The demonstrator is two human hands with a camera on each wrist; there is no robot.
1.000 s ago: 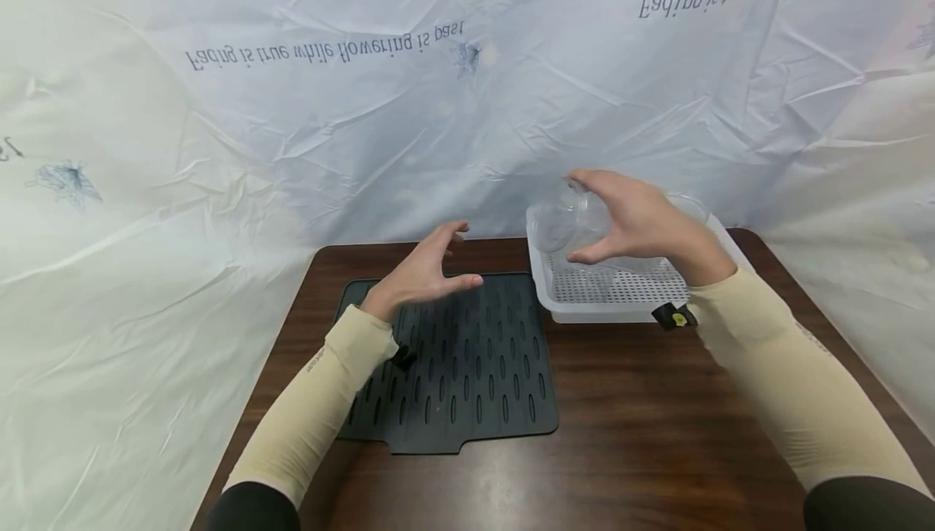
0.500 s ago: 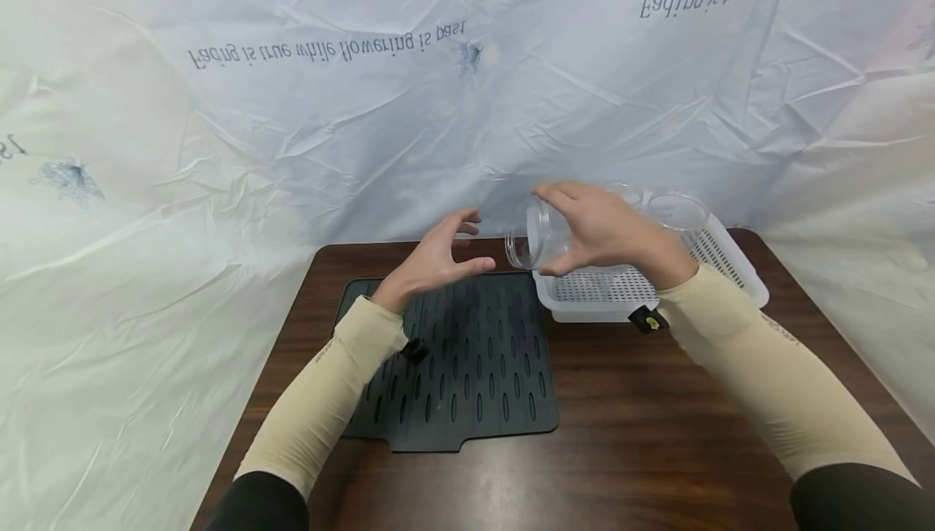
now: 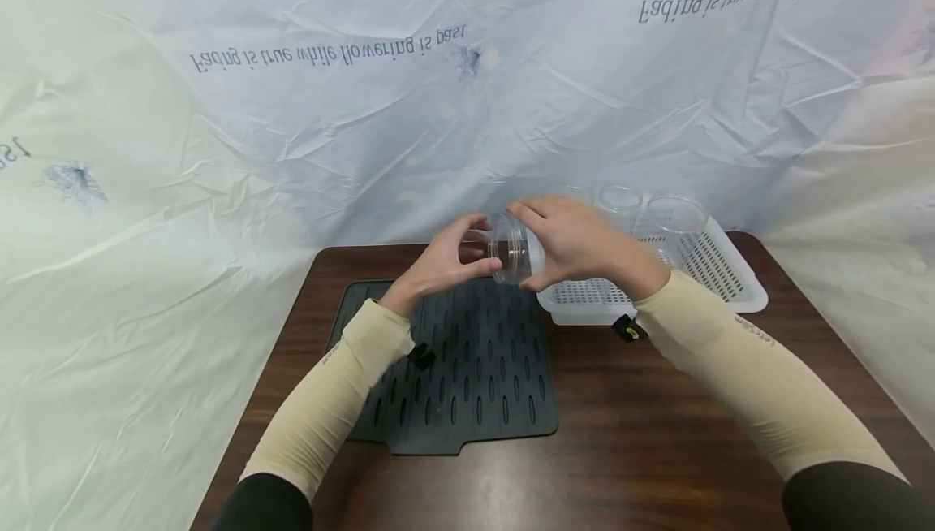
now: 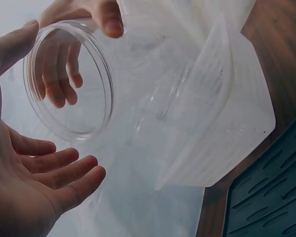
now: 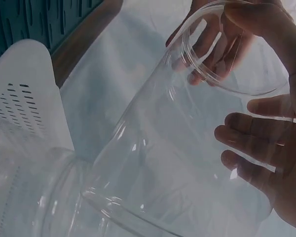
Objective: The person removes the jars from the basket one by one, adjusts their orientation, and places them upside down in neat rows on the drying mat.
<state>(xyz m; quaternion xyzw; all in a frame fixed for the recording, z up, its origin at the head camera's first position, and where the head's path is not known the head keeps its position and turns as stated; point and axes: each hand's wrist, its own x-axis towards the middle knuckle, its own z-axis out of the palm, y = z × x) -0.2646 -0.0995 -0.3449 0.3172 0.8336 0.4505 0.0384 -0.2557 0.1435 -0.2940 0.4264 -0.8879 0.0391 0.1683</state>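
A clear, wide-mouthed jar [image 3: 509, 248] is held on its side above the back of the dark mat, mouth toward the left. My right hand [image 3: 573, 240] grips it from the right, thumb and fingers on opposite sides. Facing the mouth is my left hand [image 3: 447, 259], its thumb and fingers spread apart around the rim. In the left wrist view, the left thumb [image 4: 12, 47] reaches the edge of the jar's rim [image 4: 108, 89] while the other fingers [image 4: 64, 182] lie apart below it. Through the glass in the right wrist view, the right fingers [image 5: 254, 131] show.
A white perforated basket [image 3: 584, 313] stands at the back right of the brown table [image 3: 621, 433]. Several clear glass vessels [image 3: 678, 214] are in it. The dark slotted mat [image 3: 467, 385] lies left of the basket. White printed sheeting [image 3: 365, 125] hangs behind.
My right hand has carried the jar leftward from over the basket to over the mat's edge. My left hand has shifted slightly right, up to the jar's mouth.
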